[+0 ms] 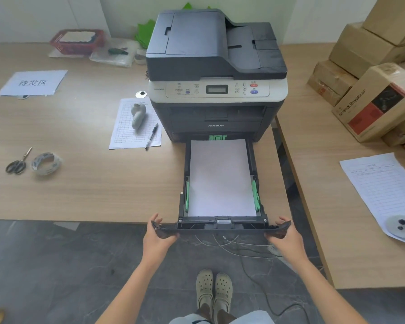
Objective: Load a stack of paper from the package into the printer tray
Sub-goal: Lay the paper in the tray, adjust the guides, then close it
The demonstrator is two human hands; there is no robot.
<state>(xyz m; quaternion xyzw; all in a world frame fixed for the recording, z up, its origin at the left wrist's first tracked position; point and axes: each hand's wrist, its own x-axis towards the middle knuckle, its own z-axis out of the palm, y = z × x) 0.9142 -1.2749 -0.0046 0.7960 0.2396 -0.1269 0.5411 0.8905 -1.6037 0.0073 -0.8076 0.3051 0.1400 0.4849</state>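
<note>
While your left hand (158, 235) and right hand (284, 235) clasped the black plastic printer tray (222, 226) at lower centre, white paper (221, 178) lay loaded, so pushing evenly mattered.

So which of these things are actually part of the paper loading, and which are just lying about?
Part of the job:
printer
pulled-out tray
white paper in it
left hand and right hand, gripping the tray front

Lying about:
scissors
tape roll
pen
red basket
cardboard boxes

tray (255, 160) rear hidden inside printer (216, 66), control-panel labels too small, boxes (372, 66) cut off right
</note>
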